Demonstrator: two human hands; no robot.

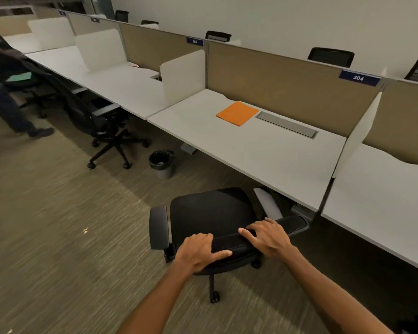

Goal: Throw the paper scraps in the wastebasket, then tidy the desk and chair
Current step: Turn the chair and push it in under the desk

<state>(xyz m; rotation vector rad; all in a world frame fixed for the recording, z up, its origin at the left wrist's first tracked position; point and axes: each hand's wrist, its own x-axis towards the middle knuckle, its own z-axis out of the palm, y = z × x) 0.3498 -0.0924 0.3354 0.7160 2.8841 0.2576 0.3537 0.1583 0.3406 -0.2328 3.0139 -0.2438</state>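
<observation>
A black office chair (210, 213) stands in front of the white desk (263, 150), its seat facing the desk edge. My left hand (198, 251) grips the top of the chair's backrest. On the same top edge, a little to the right, lies my right hand (268, 237) with its fingers spread over the mesh. An orange folder (237, 113) lies flat near the back of the desk. The wastebasket (162, 162), lined with a black bag, stands on the carpet left of the desk; something small lies inside it.
A second black chair (89, 112) stands by the neighbouring desk to the left. A person (3, 92) stands at the far left beside another chair. A small scrap (85, 230) lies on the carpet. Tan partitions with white side dividers back the desks.
</observation>
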